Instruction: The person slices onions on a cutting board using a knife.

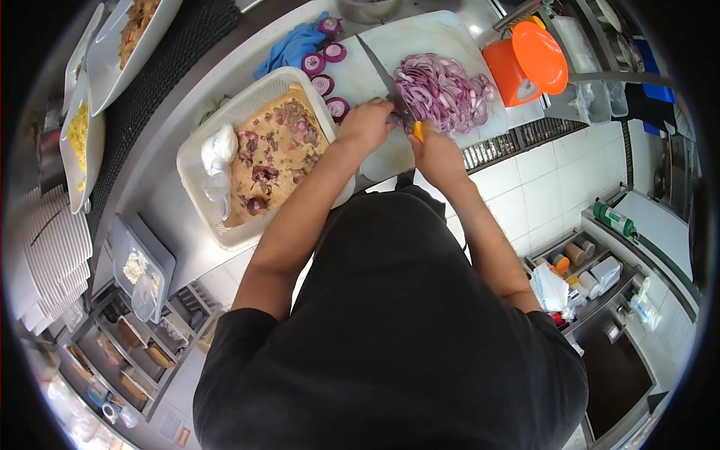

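The person's right hand (439, 159) is wrapped around the yellow handle of a long steel-bladed knife (387, 81), fingers pressed firmly about it, likely to steady the stroke; the blade slants away across the board. The left hand (366, 126) is bent beside the blade, fingers curled inward, probably to keep the tips clear of the edge; whether they pinch anything cannot be told. The heap of thin purple-and-white onion slices (442, 90) lies just right of the blade on the white plastic cutting board (457, 34); the purple-skinned onion halves (335, 52) sit to its left, apparently so that sliced and unsliced stay apart; beyond them is a crumpled blue cloth-like item (296, 46); left of the board, the white perforated plastic basket (244, 106) holds scattered purple skins, perhaps placed there to catch waste.
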`<action>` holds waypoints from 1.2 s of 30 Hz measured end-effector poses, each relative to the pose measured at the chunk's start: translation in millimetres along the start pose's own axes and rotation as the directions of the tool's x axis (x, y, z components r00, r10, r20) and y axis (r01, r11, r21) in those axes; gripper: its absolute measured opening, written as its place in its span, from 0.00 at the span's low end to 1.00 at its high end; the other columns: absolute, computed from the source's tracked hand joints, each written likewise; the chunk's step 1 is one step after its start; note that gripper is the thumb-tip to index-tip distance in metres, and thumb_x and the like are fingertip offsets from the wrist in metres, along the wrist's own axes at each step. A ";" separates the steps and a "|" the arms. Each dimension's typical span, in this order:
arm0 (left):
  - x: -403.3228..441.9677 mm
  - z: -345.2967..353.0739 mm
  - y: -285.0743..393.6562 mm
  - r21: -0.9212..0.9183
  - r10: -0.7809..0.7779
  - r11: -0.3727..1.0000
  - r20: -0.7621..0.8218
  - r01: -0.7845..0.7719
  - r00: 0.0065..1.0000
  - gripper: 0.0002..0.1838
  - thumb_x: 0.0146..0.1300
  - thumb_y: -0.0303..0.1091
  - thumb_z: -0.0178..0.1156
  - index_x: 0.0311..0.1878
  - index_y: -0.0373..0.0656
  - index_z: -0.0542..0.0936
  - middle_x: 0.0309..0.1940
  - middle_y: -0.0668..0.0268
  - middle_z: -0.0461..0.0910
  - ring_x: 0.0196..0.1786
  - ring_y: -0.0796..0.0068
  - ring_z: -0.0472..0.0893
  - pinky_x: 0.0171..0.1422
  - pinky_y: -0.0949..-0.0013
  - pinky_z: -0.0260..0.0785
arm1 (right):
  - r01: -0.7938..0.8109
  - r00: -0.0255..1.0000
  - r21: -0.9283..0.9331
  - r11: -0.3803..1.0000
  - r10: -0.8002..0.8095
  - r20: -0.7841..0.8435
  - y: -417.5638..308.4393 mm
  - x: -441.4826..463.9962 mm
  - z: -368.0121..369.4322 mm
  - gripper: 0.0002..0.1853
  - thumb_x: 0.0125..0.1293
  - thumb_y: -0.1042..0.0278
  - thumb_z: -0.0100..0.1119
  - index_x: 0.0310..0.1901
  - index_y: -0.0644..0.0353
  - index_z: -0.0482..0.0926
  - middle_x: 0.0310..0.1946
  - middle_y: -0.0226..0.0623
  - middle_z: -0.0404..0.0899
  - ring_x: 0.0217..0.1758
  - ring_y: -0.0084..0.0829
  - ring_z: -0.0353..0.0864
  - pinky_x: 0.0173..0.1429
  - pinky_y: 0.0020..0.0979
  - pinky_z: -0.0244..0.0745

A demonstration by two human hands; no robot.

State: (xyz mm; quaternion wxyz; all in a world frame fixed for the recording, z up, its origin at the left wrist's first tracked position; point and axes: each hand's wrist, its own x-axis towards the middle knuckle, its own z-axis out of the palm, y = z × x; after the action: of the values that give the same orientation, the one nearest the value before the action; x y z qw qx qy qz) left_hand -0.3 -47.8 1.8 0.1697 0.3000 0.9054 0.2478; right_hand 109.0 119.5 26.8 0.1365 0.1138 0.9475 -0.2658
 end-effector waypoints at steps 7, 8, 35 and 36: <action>-10.9 -50.7 -13.4 0.347 -0.106 0.931 -0.030 0.110 0.994 0.18 0.66 0.31 0.65 0.59 0.44 0.84 0.59 0.56 0.82 0.63 0.50 0.82 0.70 0.50 0.72 | 0.007 0.998 0.108 0.994 -0.013 0.056 14.3 -37.4 11.2 0.20 0.79 0.52 0.57 0.54 0.64 0.72 0.33 0.59 0.86 0.39 0.62 0.87 0.45 0.59 0.80; -10.1 -53.6 -8.8 0.431 -0.123 0.897 0.028 0.099 0.992 0.18 0.66 0.31 0.63 0.59 0.45 0.84 0.59 0.56 0.82 0.63 0.51 0.82 0.71 0.50 0.70 | 0.013 0.997 0.117 0.993 -0.022 0.075 16.6 -41.3 13.7 0.20 0.79 0.52 0.57 0.54 0.64 0.72 0.33 0.59 0.86 0.39 0.62 0.87 0.45 0.59 0.79; 11.4 -14.7 19.4 0.050 -0.267 0.963 0.052 0.265 0.962 0.36 0.60 0.48 0.78 0.68 0.43 0.78 0.57 0.51 0.83 0.61 0.49 0.84 0.65 0.54 0.78 | -0.049 0.998 -0.026 0.998 0.048 -0.035 21.2 -19.0 -10.6 0.19 0.77 0.55 0.59 0.56 0.64 0.75 0.33 0.54 0.88 0.38 0.57 0.90 0.45 0.55 0.83; 8.6 -13.7 17.7 0.033 -0.252 0.967 0.021 0.251 0.967 0.35 0.59 0.45 0.78 0.67 0.43 0.78 0.57 0.52 0.83 0.60 0.49 0.84 0.65 0.54 0.78 | -0.045 0.998 -0.033 0.998 0.044 -0.033 17.6 -20.5 -14.2 0.19 0.77 0.55 0.59 0.55 0.64 0.74 0.33 0.54 0.88 0.37 0.56 0.90 0.44 0.54 0.83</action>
State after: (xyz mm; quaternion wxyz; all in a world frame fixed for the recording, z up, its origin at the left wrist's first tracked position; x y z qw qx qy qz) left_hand -5.0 -34.7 21.5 0.2064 0.1882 0.9377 0.2069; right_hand 130.4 138.9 36.7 0.1291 0.1368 0.9511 -0.2449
